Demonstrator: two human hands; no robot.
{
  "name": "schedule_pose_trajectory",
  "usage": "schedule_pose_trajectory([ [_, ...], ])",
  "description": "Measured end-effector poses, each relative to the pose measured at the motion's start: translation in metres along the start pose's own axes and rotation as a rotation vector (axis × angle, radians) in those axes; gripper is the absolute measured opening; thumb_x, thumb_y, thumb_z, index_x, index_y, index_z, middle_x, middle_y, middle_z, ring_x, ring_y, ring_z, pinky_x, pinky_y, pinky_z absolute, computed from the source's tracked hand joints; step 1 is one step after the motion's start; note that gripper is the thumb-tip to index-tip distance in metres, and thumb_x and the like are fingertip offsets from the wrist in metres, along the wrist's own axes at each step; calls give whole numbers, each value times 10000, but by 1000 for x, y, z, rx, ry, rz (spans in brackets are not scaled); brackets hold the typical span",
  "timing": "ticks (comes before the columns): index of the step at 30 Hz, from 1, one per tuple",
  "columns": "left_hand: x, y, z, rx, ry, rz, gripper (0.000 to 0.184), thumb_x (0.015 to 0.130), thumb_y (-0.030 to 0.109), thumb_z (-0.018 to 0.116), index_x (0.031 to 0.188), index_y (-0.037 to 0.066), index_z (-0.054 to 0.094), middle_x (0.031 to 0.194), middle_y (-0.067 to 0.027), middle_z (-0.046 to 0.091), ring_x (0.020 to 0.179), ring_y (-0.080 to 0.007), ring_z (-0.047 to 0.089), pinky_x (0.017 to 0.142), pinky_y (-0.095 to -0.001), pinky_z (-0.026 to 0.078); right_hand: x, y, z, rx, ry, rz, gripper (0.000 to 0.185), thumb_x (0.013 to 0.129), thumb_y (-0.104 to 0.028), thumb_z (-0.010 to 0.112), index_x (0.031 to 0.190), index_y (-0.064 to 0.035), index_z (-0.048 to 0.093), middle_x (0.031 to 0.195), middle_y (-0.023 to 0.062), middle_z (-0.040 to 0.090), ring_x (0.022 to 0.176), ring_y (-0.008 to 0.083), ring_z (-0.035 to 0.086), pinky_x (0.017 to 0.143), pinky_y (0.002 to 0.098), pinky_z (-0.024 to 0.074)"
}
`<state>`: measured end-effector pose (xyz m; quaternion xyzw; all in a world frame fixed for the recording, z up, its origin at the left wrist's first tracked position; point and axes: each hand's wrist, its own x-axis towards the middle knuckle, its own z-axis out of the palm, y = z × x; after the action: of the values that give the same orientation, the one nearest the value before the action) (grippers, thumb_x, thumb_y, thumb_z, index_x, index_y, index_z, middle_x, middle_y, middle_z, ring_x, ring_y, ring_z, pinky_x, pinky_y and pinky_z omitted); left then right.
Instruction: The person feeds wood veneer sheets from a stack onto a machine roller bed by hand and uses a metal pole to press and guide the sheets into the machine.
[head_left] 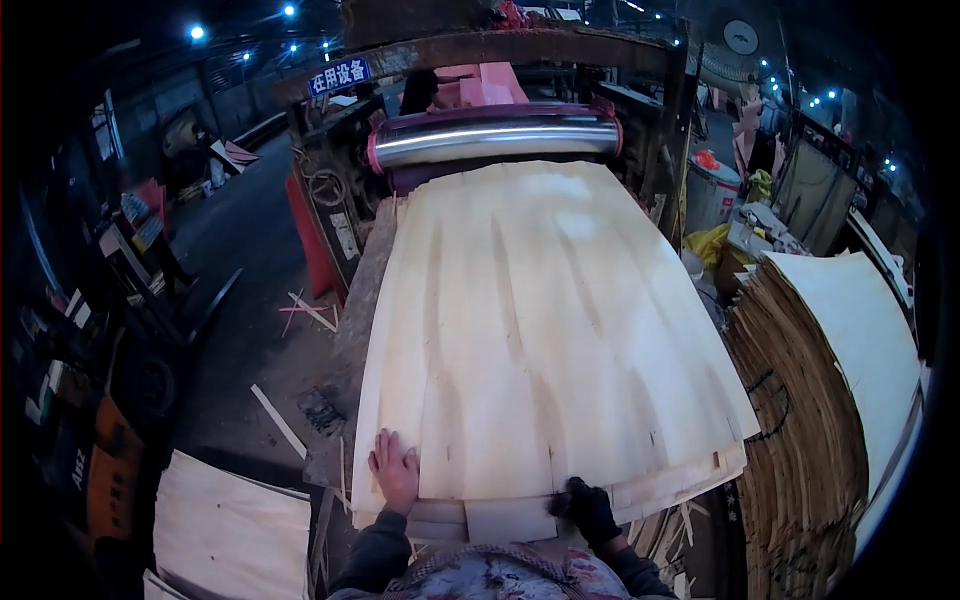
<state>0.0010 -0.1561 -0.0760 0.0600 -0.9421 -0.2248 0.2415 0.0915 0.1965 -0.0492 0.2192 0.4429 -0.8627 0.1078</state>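
Note:
A wide, pale wood veneer sheet (pixel 520 330) with wavy darker streaks lies on top of a stack of sheets, its far end close to a shiny metal roller (pixel 500 138). My bare left hand (pixel 396 472) rests flat near the sheet's front left corner, fingers spread. On my right hand (pixel 588 510) is a black glove; its fingers are bunched at the sheet's front edge, pinching it. Edges of the lower sheets (pixel 510 520) show between my hands.
Tall stacked veneers (pixel 800 420) stand at the right. Another pile of sheets (pixel 232 525) lies low at the left, near an orange forklift (pixel 115 465). Wood strips (pixel 278 420) litter the floor. Behind the roller, a person (pixel 420 92) is beside pink sheets (pixel 490 85).

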Motion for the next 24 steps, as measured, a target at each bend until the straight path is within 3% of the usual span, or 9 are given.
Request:
schedule_pose_trajectory([
  [3, 0, 1, -1, -3, 8, -2, 496, 851, 216, 579, 1297, 33, 465, 1412, -157, 389, 1340, -301, 306, 1082, -503, 195, 2, 0, 2, -57, 68, 8, 290, 947, -205, 491, 726, -26, 546, 662, 90, 559, 645, 225, 577, 699, 401, 504],
  [6, -1, 1, -3, -9, 9, 4, 493, 851, 213, 578, 1295, 31, 467, 1412, -154, 390, 1342, -299, 303, 1084, -503, 191, 28, 25, -30, -381, -58, -189, 288, 949, -202, 487, 729, -24, 539, 645, 77, 536, 623, 216, 556, 698, 399, 502],
  [9, -1, 2, -5, -27, 6, -5, 489, 848, 209, 579, 1288, 28, 468, 1410, -158, 391, 1342, -298, 300, 1085, -502, 187, 11, 11, -10, -302, -31, -163, 277, 945, -197, 493, 732, -25, 535, 635, 66, 522, 607, 211, 542, 695, 396, 501],
  [11, -1, 3, -5, -31, 2, -6, 488, 845, 206, 581, 1284, 27, 468, 1412, -160, 385, 1341, -299, 300, 1085, -502, 186, 0, -1, 5, 32, 59, 31, 261, 939, -188, 502, 735, -29, 536, 644, 68, 526, 621, 212, 548, 687, 391, 500],
  [13, 0, 3, -4, -32, -9, 2, 486, 843, 204, 582, 1280, 26, 468, 1415, -161, 380, 1340, -299, 301, 1085, -502, 185, -2, -4, 4, 15, 12, -15, 248, 933, -179, 511, 735, -31, 536, 660, 66, 530, 637, 207, 552, 692, 382, 501],
  [15, -1, 1, -3, -23, -23, -23, 486, 839, 198, 581, 1278, 25, 467, 1423, -165, 366, 1337, -301, 303, 1085, -504, 185, 12, 12, -18, -169, -116, -93, 190, 915, -221, 516, 892, -39, 563, 712, 117, 635, 680, 257, 650, 661, 376, 534],
  [19, 0, 1, -2, -23, -37, -22, 487, 838, 194, 578, 1282, 29, 465, 1427, -159, 360, 1336, -303, 303, 1085, -506, 185, 56, 58, -65, -597, -110, -343, 200, 876, -274, 561, 883, -74, 561, 717, 112, 637, 681, 284, 651, 644, 379, 525],
  [22, -1, 2, -4, -20, -34, -23, 485, 841, 192, 570, 1285, 31, 462, 1426, -156, 364, 1336, -307, 303, 1085, -507, 185, 14, 17, -22, -724, -117, -428, 250, 969, -156, 407, 763, -59, 510, 667, 46, 547, 619, 154, 521, 606, 331, 457],
  [24, -2, 1, -2, -16, -22, -18, 484, 845, 194, 563, 1288, 29, 459, 1423, -152, 370, 1332, -309, 309, 1085, -507, 187, 0, 2, -9, -1072, -89, -530, 233, 964, -131, 399, 772, -60, 511, 661, 38, 545, 627, 129, 515, 611, 310, 458],
])
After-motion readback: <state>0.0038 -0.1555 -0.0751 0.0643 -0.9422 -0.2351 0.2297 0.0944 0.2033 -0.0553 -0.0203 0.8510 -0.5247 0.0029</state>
